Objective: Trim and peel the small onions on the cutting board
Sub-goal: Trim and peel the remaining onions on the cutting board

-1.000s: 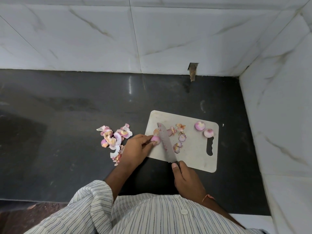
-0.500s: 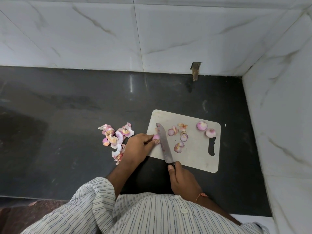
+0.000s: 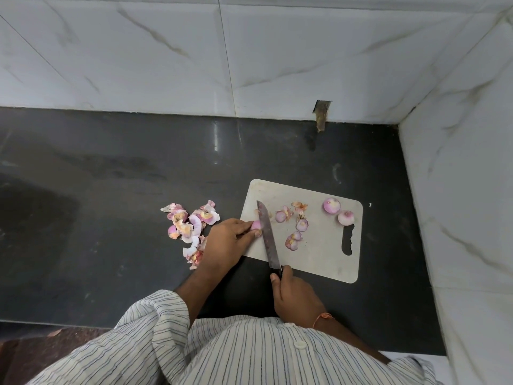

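Onion is pinched between the thumb and fingertips of the left hand at the near-left edge of the cutting board, about nine o'clock from the board's middle. The knife is gripped by the clenched right hand at six o'clock, and its blade is laid against the onion's right end. A second ago the blade stood slightly to the right of the onion, over the board; it has since been brought flush to the held end, so a trimming cut appears to be under way. Trimmed ends and skins are scattered at the board's middle, and two peeled onions are set at two o'clock. A heap of peels is left on the dark counter at nine o'clock, just beyond the left hand.
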Tool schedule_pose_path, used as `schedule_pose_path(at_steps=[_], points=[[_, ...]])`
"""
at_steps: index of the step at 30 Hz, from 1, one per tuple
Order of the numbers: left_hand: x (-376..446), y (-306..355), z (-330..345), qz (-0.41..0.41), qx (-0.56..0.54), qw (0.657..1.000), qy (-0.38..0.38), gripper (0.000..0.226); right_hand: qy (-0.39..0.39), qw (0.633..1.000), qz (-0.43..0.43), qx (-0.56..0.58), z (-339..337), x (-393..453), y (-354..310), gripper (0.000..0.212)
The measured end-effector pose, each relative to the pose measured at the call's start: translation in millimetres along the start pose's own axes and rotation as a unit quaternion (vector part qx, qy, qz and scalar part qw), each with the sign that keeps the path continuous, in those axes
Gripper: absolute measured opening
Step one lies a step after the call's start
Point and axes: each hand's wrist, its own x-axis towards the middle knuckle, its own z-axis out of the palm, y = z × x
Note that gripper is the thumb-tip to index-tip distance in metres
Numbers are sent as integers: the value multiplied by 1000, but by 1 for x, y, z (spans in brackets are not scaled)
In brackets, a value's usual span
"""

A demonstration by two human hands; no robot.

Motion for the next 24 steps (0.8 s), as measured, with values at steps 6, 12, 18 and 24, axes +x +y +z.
schedule_pose_path(at_steps=[6, 12, 18, 24], points=[[-1, 0, 0, -6, -7, 1000, -6, 31, -7, 1000, 5, -11, 2, 4, -5, 34], [-1, -4, 2, -3, -7, 1000, -1, 30, -21, 1000, 9, -17, 1, 5, -9, 37], [-2, -2, 3, 13, 7, 1000, 8, 31, -34, 999, 15, -17, -4, 2, -10, 37], [-2, -4, 3, 55, 40, 998, -3, 28, -26, 999, 20, -11, -16, -9, 2, 38]])
